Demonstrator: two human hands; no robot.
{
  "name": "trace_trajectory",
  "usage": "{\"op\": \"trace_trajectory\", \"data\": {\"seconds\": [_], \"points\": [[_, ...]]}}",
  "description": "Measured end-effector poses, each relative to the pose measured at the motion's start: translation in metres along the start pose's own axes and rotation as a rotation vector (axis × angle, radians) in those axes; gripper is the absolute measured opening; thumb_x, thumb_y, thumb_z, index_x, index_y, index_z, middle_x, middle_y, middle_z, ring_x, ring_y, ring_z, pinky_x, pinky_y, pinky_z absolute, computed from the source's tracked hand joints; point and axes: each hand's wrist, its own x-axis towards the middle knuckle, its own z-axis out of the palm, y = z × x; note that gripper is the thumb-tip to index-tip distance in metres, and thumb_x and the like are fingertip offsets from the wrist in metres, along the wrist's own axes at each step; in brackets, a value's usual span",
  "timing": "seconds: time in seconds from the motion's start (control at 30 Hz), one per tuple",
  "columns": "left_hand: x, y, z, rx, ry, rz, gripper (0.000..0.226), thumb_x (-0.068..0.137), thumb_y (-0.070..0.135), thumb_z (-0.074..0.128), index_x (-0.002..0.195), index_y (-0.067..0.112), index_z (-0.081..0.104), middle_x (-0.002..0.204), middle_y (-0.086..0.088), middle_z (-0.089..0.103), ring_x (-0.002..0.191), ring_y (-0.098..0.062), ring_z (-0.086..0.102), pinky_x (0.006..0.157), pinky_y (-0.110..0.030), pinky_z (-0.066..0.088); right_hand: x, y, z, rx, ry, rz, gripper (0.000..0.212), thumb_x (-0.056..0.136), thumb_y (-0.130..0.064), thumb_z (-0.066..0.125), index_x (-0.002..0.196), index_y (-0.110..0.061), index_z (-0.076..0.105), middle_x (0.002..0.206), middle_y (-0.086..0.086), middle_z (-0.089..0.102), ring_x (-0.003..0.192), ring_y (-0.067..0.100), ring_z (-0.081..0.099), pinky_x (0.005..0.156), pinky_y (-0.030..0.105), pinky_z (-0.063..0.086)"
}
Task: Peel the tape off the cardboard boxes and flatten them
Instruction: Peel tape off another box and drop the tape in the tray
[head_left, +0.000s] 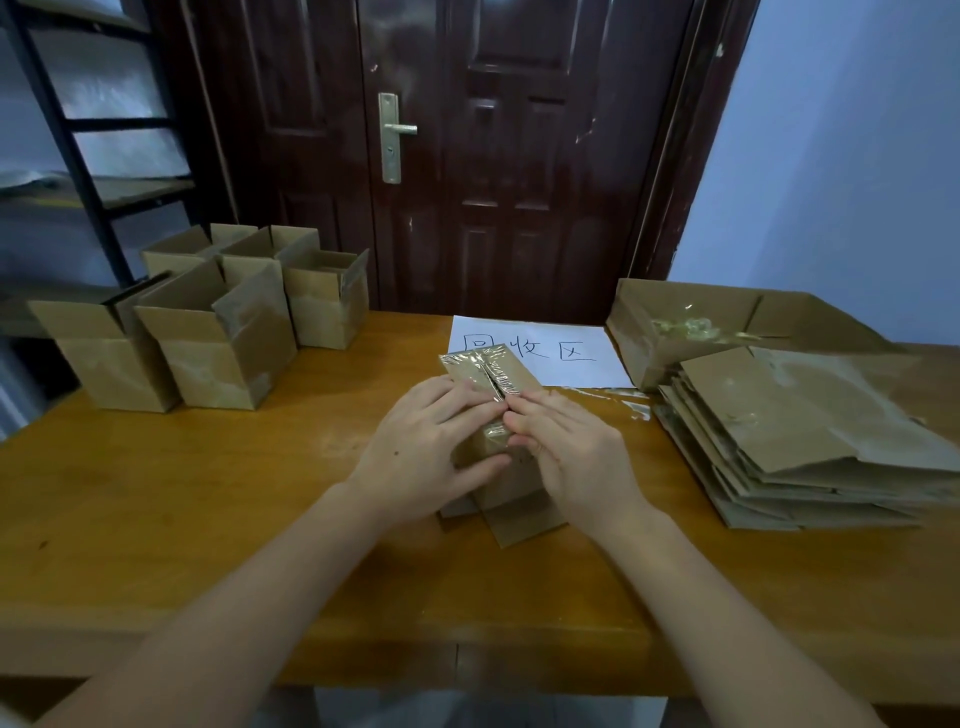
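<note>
A small cardboard box (511, 480) stands upside down in the middle of the wooden table (208, 509), its taped bottom facing up. Shiny clear tape (488, 371) runs along the bottom seam. My left hand (431, 447) grips the box's left side, fingers on top and thumb low on the near face. My right hand (571, 452) lies against the right side with its fingertips at the tape on the seam; whether they pinch the tape is hidden. The box's open flaps spread on the table under it.
Several open, taped boxes (218, 332) stand at the back left. A stack of flattened boxes (800, 441) lies at the right, with a larger open box (691, 322) holding tape scraps behind it. A white paper sign (540, 351) lies behind the box. A dark door is beyond the table.
</note>
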Motion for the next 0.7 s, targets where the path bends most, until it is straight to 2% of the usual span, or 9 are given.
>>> {"op": "trace_trajectory", "data": {"seconds": [0.07, 0.17, 0.23, 0.3, 0.4, 0.5, 0.57, 0.63, 0.7], "points": [[0.0, -0.001, 0.0, 0.0, 0.0, 0.002, 0.054, 0.096, 0.056, 0.064, 0.133, 0.018, 0.069, 0.131, 0.0, 0.067, 0.124, -0.02, 0.058, 0.111, -0.034, 0.04, 0.001, 0.0, -0.001, -0.003, -0.014, 0.0, 0.03, 0.101, -0.025, 0.053, 0.117, -0.01, 0.074, 0.126, 0.007, 0.071, 0.125, 0.022, 0.062, 0.105, 0.05, 0.051], [0.001, -0.002, 0.001, -0.02, 0.004, -0.017, 0.06, 0.093, 0.063, 0.062, 0.132, 0.018, 0.069, 0.129, 0.002, 0.067, 0.119, -0.018, 0.057, 0.104, -0.032, 0.043, -0.001, 0.001, -0.005, 0.009, -0.052, -0.064, 0.027, 0.102, -0.023, 0.057, 0.122, -0.013, 0.071, 0.135, 0.006, 0.066, 0.133, 0.023, 0.055, 0.116, 0.052, 0.038], [0.004, -0.003, 0.001, -0.03, -0.005, -0.032, 0.065, 0.091, 0.07, 0.059, 0.129, 0.018, 0.07, 0.127, 0.004, 0.066, 0.114, -0.017, 0.055, 0.097, -0.032, 0.045, -0.001, 0.0, -0.008, 0.003, -0.105, -0.139, 0.029, 0.1, -0.02, 0.063, 0.129, -0.016, 0.068, 0.141, 0.007, 0.061, 0.136, 0.023, 0.052, 0.115, 0.049, 0.039], [0.008, -0.003, 0.0, -0.02, -0.027, -0.03, 0.073, 0.084, 0.078, 0.059, 0.126, 0.019, 0.072, 0.123, 0.005, 0.064, 0.11, -0.017, 0.052, 0.09, -0.033, 0.043, 0.002, 0.0, -0.012, 0.008, -0.138, -0.162, 0.031, 0.097, -0.022, 0.069, 0.127, -0.018, 0.069, 0.142, 0.006, 0.059, 0.134, 0.023, 0.052, 0.112, 0.046, 0.043], [0.013, -0.008, -0.001, 0.003, -0.073, 0.003, 0.081, 0.07, 0.083, 0.065, 0.123, 0.022, 0.073, 0.119, 0.004, 0.061, 0.109, -0.019, 0.049, 0.087, -0.035, 0.038, 0.005, 0.001, -0.019, 0.063, -0.156, -0.036, 0.039, 0.087, -0.034, 0.077, 0.122, -0.019, 0.069, 0.141, -0.001, 0.06, 0.133, 0.015, 0.053, 0.115, 0.044, 0.041], [0.016, -0.013, 0.0, 0.018, -0.061, 0.045, 0.073, 0.065, 0.065, 0.082, 0.123, 0.021, 0.073, 0.115, 0.001, 0.061, 0.109, -0.02, 0.047, 0.089, -0.031, 0.028, 0.002, -0.002, -0.02, 0.11, -0.197, 0.102, 0.06, 0.078, -0.05, 0.079, 0.126, -0.02, 0.061, 0.144, -0.005, 0.057, 0.136, 0.008, 0.049, 0.123, 0.044, 0.029], [0.017, -0.011, 0.003, 0.019, -0.064, 0.043, 0.071, 0.065, 0.055, 0.089, 0.125, 0.02, 0.072, 0.116, 0.0, 0.061, 0.111, -0.021, 0.048, 0.096, -0.034, 0.031, -0.001, -0.003, -0.014, 0.048, -0.186, 0.096, 0.065, 0.074, -0.048, 0.084, 0.127, -0.019, 0.058, 0.145, -0.001, 0.053, 0.137, 0.017, 0.048, 0.118, 0.05, 0.036], [0.016, -0.009, 0.005, -0.005, -0.062, 0.035, 0.068, 0.068, 0.053, 0.085, 0.125, 0.019, 0.072, 0.119, -0.001, 0.061, 0.116, -0.023, 0.051, 0.105, -0.041, 0.036, -0.004, -0.002, -0.011, 0.026, -0.163, 0.101, 0.061, 0.075, -0.04, 0.087, 0.125, -0.016, 0.06, 0.143, 0.002, 0.051, 0.134, 0.022, 0.049, 0.109, 0.05, 0.046], [0.018, -0.008, 0.006, -0.074, -0.067, 0.036, 0.064, 0.071, 0.054, 0.079, 0.123, 0.017, 0.071, 0.127, -0.002, 0.061, 0.122, -0.022, 0.053, 0.109, -0.038, 0.037, -0.005, 0.0, -0.01, 0.012, -0.154, 0.086, 0.054, 0.081, -0.037, 0.084, 0.124, -0.014, 0.063, 0.142, 0.002, 0.055, 0.134, 0.021, 0.05, 0.111, 0.049, 0.045]]}}
